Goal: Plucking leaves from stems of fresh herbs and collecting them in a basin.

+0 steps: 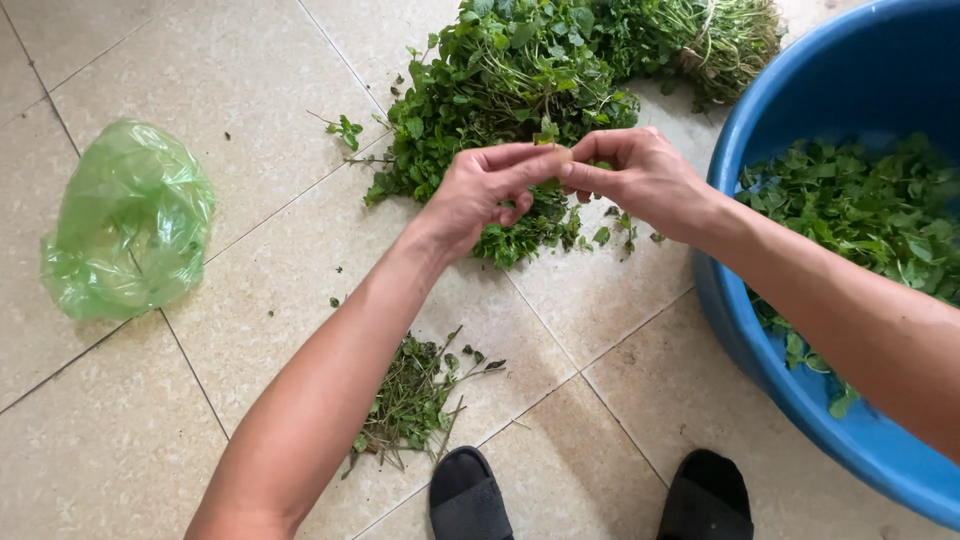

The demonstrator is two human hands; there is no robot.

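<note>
Evidently both hands, left hand [485, 190] and right hand [640, 175], are pinching one small green leafy sprig [548, 132] between fingertips, hovering above the loose herb pile [500, 80] on the tiled floor [200, 90], keeping the blue plastic basin [850, 90] within reach.

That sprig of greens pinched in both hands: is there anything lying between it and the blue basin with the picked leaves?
Nothing visible blocks the way. The sprig is pinched between the left hand and the right hand, above the pile of greens. The blue basin sits just beside the right wrist, open-topped, with only bare floor tile between.
</note>
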